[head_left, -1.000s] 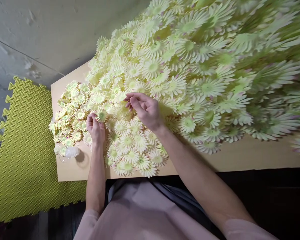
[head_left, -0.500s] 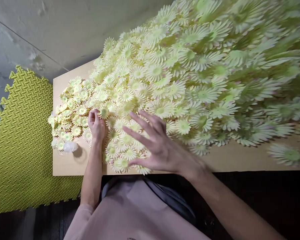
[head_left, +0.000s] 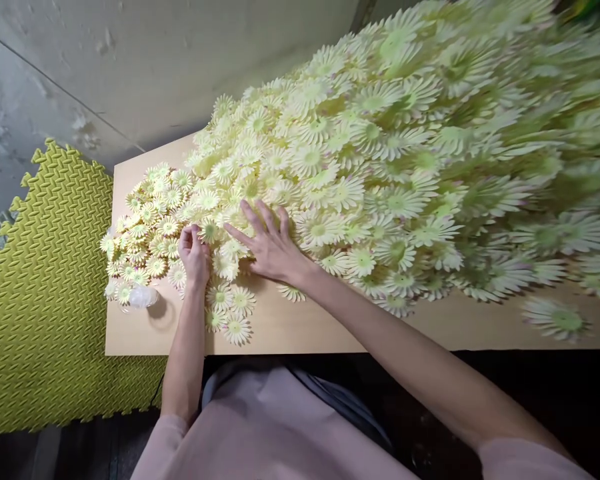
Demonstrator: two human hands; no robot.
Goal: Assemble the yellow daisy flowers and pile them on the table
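A huge heap of pale yellow artificial daisy heads (head_left: pixel 380 153) covers most of a light wooden table (head_left: pixel 300 330). My left hand (head_left: pixel 194 255) is closed in a pinch on one daisy head (head_left: pixel 209 231) at the left side of the heap. My right hand (head_left: pixel 266 244) lies flat with fingers spread on the flowers, just right of the left hand, pressing against the heap's near edge. Bare wood shows below the right wrist.
A small clear plastic object (head_left: pixel 141 297) sits on the table at the near left. A yellow-green foam mat (head_left: pixel 45 293) covers the floor to the left. A grey concrete wall (head_left: pixel 155 60) lies beyond the table. My pink-sleeved torso is at the table's near edge.
My right hand dropped onto the heap and swept flowers away from the near edge, baring wood there. The left hand stayed put, pinching its daisy.
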